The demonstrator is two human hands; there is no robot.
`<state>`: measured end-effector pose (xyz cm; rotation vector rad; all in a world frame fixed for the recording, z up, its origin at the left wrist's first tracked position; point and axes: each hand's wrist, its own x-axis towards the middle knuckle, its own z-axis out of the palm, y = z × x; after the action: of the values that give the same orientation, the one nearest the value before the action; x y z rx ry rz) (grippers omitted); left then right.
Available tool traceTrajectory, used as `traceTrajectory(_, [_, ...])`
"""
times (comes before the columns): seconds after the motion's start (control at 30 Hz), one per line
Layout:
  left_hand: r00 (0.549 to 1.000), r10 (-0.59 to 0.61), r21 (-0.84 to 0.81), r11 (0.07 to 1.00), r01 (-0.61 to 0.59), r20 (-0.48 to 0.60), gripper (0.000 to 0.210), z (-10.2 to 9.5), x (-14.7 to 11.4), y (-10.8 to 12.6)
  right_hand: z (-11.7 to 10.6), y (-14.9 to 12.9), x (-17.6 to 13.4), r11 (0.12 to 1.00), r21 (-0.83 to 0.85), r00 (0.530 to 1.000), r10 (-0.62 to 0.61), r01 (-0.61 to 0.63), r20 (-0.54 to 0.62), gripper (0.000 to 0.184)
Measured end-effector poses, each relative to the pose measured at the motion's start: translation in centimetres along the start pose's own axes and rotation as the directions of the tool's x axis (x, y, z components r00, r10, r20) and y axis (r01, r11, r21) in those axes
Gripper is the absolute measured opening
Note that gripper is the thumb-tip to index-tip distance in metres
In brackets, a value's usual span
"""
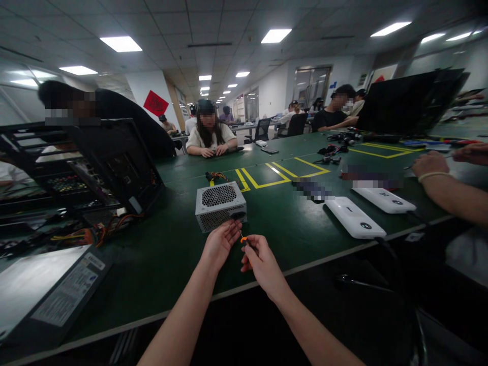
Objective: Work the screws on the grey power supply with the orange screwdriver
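Note:
A silver-grey computer power supply (pixel 221 206) with a honeycomb vent sits on the green table in front of me. My right hand (pixel 263 262) grips a screwdriver (pixel 244 240) with an orange and dark handle, its thin shaft pointing up and left. Close to the screwdriver's tip is my left hand (pixel 223 241), palm turned up and fingers stretched toward the near right corner of the power supply. Whether a small screw lies at its fingertips is too small to tell.
On the left stand an open black computer case (pixel 118 162) and another power supply (pixel 57 290) with a label. Two white power banks (pixel 354 216) (pixel 383 197) lie to the right. A neighbour's hands (pixel 432 165) work at far right. Yellow tape (pixel 263 178) marks the green table (pixel 160 259).

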<state>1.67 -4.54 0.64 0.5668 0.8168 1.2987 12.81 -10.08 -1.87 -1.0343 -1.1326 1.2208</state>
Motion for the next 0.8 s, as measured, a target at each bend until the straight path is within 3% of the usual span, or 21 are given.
traceTrajectory(0.5, [1.0,0.013,-0.015,1.0,-0.013,-0.011,0.014,0.0,0.2,-0.1,0.9,-2.5,-0.6,0.873,0.419,0.949,0.306,-0.249,-0.074,0.019])
traceTrajectory(0.8, [0.999,0.002,-0.017,1.0,-0.003,-0.038,0.013,0.0,0.2,0.0,1.2,-2.5,-0.6,0.842,0.477,0.938,0.333,-0.25,-0.096,0.024])
